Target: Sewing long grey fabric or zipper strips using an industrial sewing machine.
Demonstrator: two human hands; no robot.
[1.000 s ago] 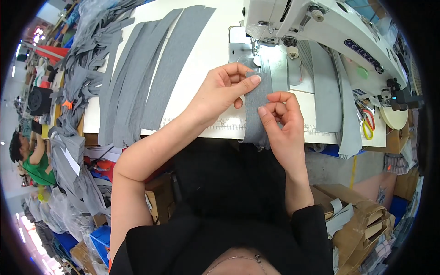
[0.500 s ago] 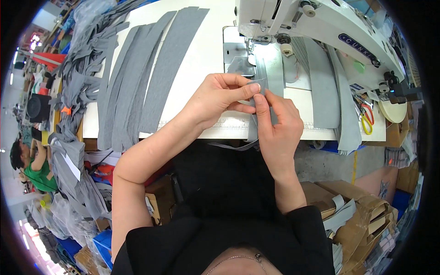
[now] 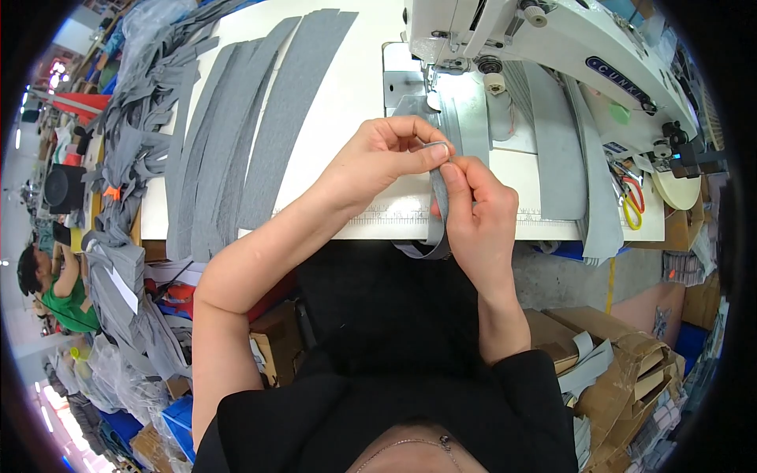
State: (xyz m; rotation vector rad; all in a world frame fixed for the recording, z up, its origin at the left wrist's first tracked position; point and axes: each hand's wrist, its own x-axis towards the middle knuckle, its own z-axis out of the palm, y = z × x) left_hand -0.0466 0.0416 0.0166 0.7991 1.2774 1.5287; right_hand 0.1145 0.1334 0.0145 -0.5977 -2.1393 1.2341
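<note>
**White table under a big sewing machine**

Bright light shone by the needle, and ruler marks ran along the table's front edge. On my left, long cloth pieces lay side by side, and past them was a messy grey pile. Farther off, a person in a green shirt was at the left side of the room.

My left hand pinched the top end of one grey strip between the thumb and fingers. My right hand was just beside it, with its thumb and finger close together on the same strip. Both grips were small and narrow. The strip was in front of the machine, near the table's front edge. It hung down over that edge and curled into a loop by my black clothes. My right hand hid some of it, so I could not tell if it was folded.

To my right lay more flat cloth, then scissors with red and yellow handles. Down below sat a brown box.
</note>
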